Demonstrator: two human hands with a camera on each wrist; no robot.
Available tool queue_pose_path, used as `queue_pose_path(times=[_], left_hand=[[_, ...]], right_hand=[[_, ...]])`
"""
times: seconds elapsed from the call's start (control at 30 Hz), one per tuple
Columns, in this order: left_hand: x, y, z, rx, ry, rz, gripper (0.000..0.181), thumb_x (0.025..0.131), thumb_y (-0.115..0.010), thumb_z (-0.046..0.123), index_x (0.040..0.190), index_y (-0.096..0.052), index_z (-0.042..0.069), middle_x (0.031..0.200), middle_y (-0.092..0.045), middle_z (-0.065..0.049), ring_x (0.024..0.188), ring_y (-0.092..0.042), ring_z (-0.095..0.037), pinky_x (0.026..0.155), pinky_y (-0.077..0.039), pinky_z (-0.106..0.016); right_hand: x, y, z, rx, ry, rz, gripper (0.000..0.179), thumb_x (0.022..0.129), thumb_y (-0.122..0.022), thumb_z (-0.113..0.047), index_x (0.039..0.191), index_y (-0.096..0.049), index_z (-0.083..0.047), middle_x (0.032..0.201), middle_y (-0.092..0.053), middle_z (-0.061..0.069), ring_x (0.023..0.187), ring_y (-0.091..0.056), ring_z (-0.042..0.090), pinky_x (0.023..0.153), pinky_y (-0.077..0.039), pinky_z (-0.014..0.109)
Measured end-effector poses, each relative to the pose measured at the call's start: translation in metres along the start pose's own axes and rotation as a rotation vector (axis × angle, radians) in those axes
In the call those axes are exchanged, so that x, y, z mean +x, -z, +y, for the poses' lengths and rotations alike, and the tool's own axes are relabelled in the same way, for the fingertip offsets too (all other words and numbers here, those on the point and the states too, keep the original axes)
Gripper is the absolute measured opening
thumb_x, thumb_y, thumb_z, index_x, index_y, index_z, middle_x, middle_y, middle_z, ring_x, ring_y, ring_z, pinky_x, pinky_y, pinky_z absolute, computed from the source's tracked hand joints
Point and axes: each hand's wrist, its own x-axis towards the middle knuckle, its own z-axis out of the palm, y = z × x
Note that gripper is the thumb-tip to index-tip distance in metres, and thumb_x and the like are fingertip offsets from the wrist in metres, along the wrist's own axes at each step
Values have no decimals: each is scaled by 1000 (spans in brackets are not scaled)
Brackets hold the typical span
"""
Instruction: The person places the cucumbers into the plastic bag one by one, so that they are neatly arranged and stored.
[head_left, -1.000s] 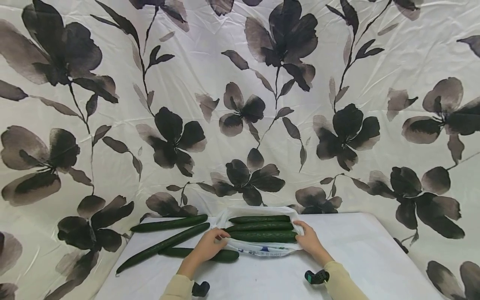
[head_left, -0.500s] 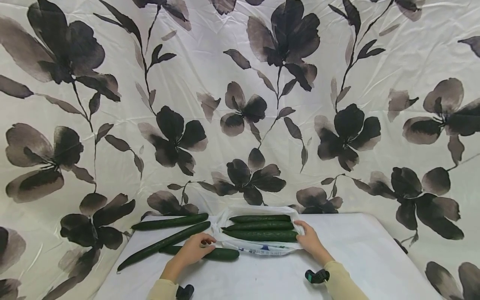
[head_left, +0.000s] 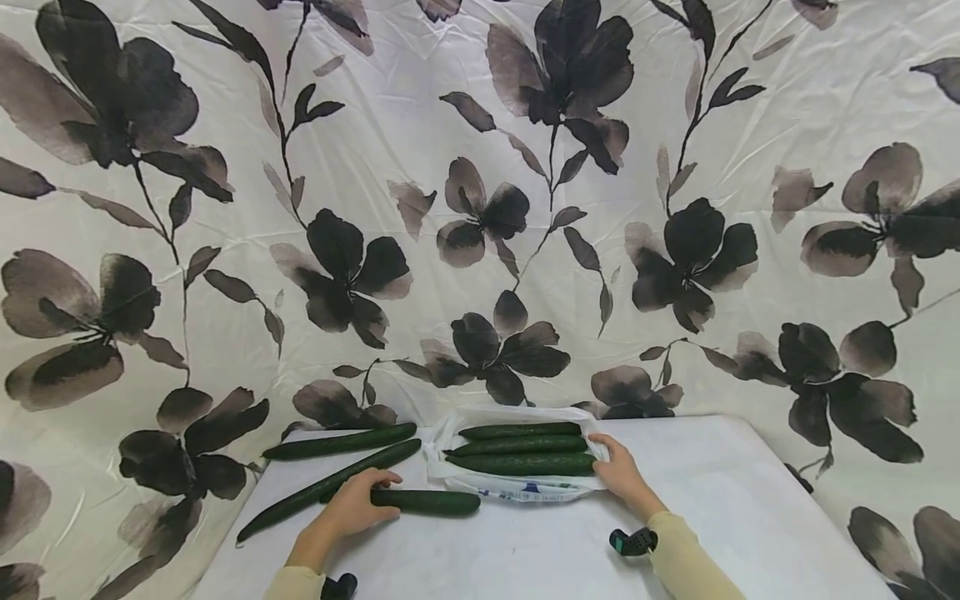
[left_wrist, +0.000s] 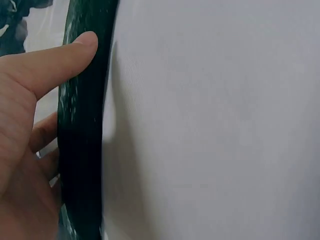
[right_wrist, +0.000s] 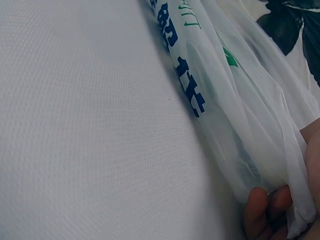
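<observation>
My left hand [head_left: 360,504] grips the left part of a dark green cucumber [head_left: 435,502] lying at the front of the table. In the left wrist view the thumb [left_wrist: 75,57] presses one side of that cucumber [left_wrist: 82,155], and the fingers reach round the other. A white plastic bag [head_left: 517,488], its mouth spread wide, lies toward the back with three cucumbers [head_left: 525,463] side by side in it. At its right end my right hand [head_left: 621,473] holds the rim. Curled fingers [right_wrist: 257,207] grip the thin bag [right_wrist: 250,110] in the right wrist view; printing shows on its side.
Two more cucumbers lie on the left of the white table [head_left: 720,517]: one along the back [head_left: 341,442], and a longer cucumber [head_left: 300,508] slanting just behind my left hand. A flower-patterned cloth [head_left: 585,333] hangs behind the table's far edge.
My left hand has let go of the bag's left rim, moved left and toward me, and taken hold of the front cucumber. The right hand has stayed on the bag.
</observation>
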Motion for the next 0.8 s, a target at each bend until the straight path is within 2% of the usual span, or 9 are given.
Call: queue_pose_path(times=[0.1,0.2,0.47,0.57,0.67,0.8], left_hand=[[-4,0,-3,-5,7,29,49,67,-90,29,112,-70,22,101,-62,7,97,-59,-18,86,-47,-48],[-7,-1,-3,-6,13,30,51,68,-89,30,114,-69,22,102,-62,7,98,-59,-18,86,-47,-47],[-12,-5,1,63,39,-40,56,69,-88,35,120,-67,23,97,-63,8,91,-60,-15,80,-47,-48],[-12,-4,4,71,21,-63,53,71,-86,37,119,-68,24,94,-63,11,89,-58,-12,83,-42,-49],[-12,-1,6,68,-1,-69,49,72,-86,35,117,-69,23,94,-62,11,89,-57,-11,83,-42,-46],[-18,1,9,46,-40,-93,47,72,-87,26,115,-68,19,93,-57,9,85,-53,-12,73,-46,-38]], right_hand=[[-2,1,2,-2,-17,-8,54,80,-53,9,134,-53,0,141,-45,25,133,-34,45,107,-27,59],[-4,0,4,-6,-28,-9,55,80,-53,8,134,-53,0,142,-45,24,134,-34,44,107,-26,59],[-7,1,8,-4,-32,-19,56,78,-53,8,134,-53,0,141,-45,25,134,-34,45,107,-27,60],[-4,2,5,2,-34,-6,55,79,-53,8,133,-53,0,142,-44,25,134,-34,44,108,-26,59],[0,3,2,10,-32,8,56,79,-52,9,133,-54,0,142,-45,25,134,-34,44,108,-26,58],[1,2,1,12,-47,-6,56,80,-52,8,135,-53,-1,143,-44,24,135,-33,43,109,-26,57]])
